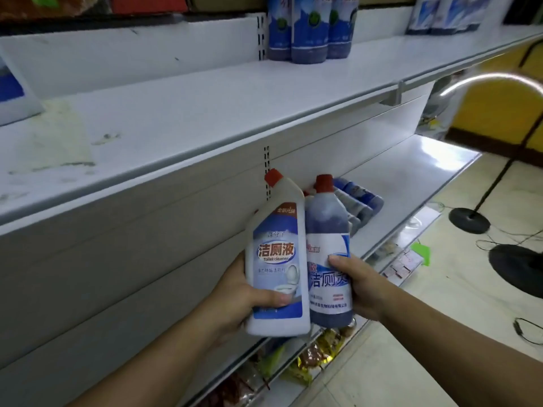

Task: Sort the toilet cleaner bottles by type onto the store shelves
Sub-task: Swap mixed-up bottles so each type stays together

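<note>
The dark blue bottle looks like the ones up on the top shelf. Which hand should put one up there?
Probably the right hand. It holds the dark blue bottle, which seems to match the blue bottles standing on the top shelf. The left hand holds the white angled-neck bottle, a different type.

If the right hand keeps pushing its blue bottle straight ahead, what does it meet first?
Probably the pile of bottles lying on the lower shelf, just beyond the blue bottle in the right hand; depth is hard to judge.

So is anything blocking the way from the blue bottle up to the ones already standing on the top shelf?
Nothing visible: the shelf is bare in front of the standing bottles, and the blue bottle has open air above.
</note>
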The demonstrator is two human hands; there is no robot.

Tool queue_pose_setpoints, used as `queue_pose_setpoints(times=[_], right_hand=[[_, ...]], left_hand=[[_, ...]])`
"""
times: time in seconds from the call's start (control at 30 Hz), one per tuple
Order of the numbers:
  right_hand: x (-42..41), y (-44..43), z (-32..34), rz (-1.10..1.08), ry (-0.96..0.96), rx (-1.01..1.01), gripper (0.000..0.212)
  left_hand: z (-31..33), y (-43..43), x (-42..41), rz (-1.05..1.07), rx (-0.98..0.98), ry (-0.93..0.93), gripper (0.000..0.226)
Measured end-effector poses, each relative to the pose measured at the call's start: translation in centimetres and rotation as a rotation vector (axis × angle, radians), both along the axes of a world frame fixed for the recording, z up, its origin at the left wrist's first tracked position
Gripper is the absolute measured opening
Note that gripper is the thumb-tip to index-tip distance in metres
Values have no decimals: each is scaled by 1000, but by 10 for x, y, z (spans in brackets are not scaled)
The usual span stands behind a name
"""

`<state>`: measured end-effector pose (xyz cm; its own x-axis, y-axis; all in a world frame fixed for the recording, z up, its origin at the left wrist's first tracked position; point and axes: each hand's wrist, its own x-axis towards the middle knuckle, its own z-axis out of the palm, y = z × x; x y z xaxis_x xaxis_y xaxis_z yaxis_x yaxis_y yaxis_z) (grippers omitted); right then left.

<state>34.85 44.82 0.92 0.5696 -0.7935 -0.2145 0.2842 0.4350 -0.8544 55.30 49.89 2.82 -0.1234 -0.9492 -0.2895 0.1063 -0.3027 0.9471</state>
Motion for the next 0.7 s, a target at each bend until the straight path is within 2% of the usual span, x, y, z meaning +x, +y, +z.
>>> queue_pose_setpoints(times=[0.17, 0.27, 0.33, 0.4, 0.47, 0.5, 0.57, 0.6, 0.67, 0.7], right_hand=[[-35, 35, 36, -127, 21, -134, 88], [-54, 54, 64, -200, -50, -171, 81], [-65, 59, 86, -114, -203, -179, 65], [-60, 63, 119, -93, -415, -279, 46], [-66, 66, 140, -123, -538, -393, 41], [-67, 64, 149, -45, -575, -403, 41], [-57, 64, 178, 62, -540, -399, 40], [-49, 63, 194, 24, -499, -416, 40], [-30, 52, 227, -49, -473, -540, 38], [-14, 44, 241, 13, -460, -614, 38]], left_hand=[[31, 11, -28, -177, -49, 43, 86], [63, 23, -45, -278, -157, 49, 92], [86, 34, -54, -241, -252, 66, 94], [110, 44, -62, -199, -328, 105, 90], [136, 56, -60, -150, -377, 150, 83], [151, 60, -54, -142, -398, 169, 82], [184, 69, -43, -133, -486, 138, 81], [199, 72, -36, -104, -548, 99, 77], [224, 76, -23, -57, -652, 49, 70], [236, 76, -17, -21, -692, 21, 71]])
